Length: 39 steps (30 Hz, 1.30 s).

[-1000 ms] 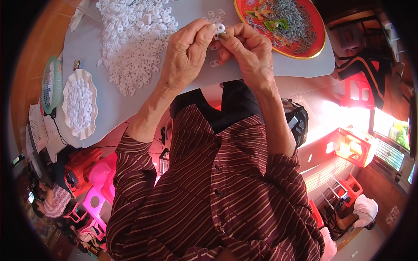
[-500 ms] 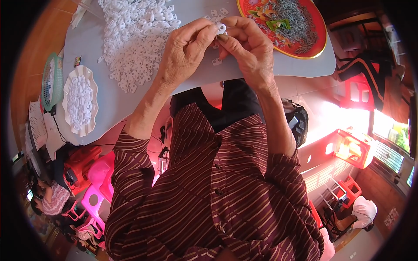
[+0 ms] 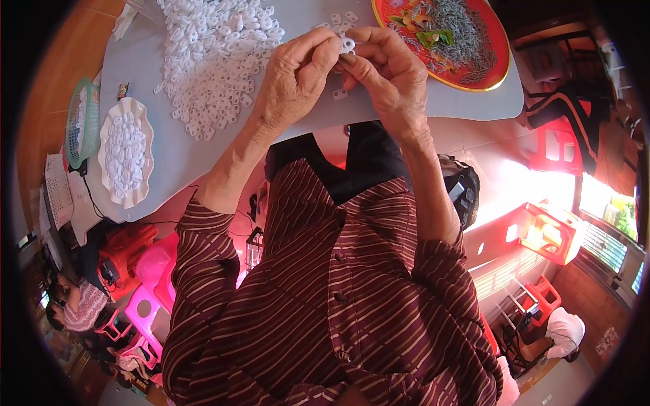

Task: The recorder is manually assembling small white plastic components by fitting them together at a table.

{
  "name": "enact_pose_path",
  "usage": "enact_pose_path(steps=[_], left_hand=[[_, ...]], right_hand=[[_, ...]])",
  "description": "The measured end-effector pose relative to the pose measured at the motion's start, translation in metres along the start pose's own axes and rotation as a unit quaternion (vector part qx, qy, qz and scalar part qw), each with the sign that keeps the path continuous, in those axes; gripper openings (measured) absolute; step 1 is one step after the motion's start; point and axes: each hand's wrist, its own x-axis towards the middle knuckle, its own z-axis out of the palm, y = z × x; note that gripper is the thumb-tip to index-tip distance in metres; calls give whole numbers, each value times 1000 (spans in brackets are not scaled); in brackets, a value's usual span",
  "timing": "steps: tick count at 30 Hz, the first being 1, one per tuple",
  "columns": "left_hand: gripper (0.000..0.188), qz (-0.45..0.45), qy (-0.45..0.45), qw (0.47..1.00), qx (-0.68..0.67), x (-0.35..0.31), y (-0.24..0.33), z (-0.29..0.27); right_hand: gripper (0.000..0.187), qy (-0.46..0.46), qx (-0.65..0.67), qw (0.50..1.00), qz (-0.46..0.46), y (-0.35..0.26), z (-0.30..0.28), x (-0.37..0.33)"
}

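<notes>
A small white plastic piece with a round hole [image 3: 348, 44] is pinched between my two hands above the table's near edge. My left hand [image 3: 296, 76] closes thumb and fingers on its left side. From the other side my right hand [image 3: 391, 80] grips it between thumb and curled forefinger; whatever else those fingers hold is hidden. A few similar flat white pieces [image 3: 340, 93] lie on the table just beneath. Left of my hands spreads a big heap of white plastic pieces [image 3: 215, 64]. Grey screw-like bits [image 3: 460, 40] fill a red round tray [image 3: 502, 47] to the right.
On the grey table [image 3: 166, 159], a white scalloped dish [image 3: 148, 145] holds more white pieces at the left. Beside it leans a green basket [image 3: 80, 122]. Red stools [image 3: 552, 233] stand at the right, pink ones [image 3: 143, 308] at the lower left. Other people sit farther off.
Both hands keep their pinch on the white piece, which has turned or shifted very slightly. The table's contents appear a little displaced in the picture; otherwise nothing differs.
</notes>
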Motion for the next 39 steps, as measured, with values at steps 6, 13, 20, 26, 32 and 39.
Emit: enact_pose_path(steps=[6,13,20,26,32,39], left_hand=[[21,-4,-1,1000,3,-2,1,-1],[26,14,-14,1000,-9,-3,1,-4],[28,-16,-47,999,-19,-3,4,-9],[30,-20,-48,998,-41,-4,5,-8],[30,-23,-69,997,-30,-3,4,-11],[29,-12,-75,997,-28,-3,4,-10]], right_hand=[[29,-2,-26,1000,1,1,1,-1],[32,-16,-22,999,-38,7,3,-2],[28,-11,-24,998,-64,9,3,-3],[26,11,-99,991,-88,9,4,-4],[26,17,-70,993,-91,10,5,-5],[23,19,-140,985,-100,7,5,-6]])
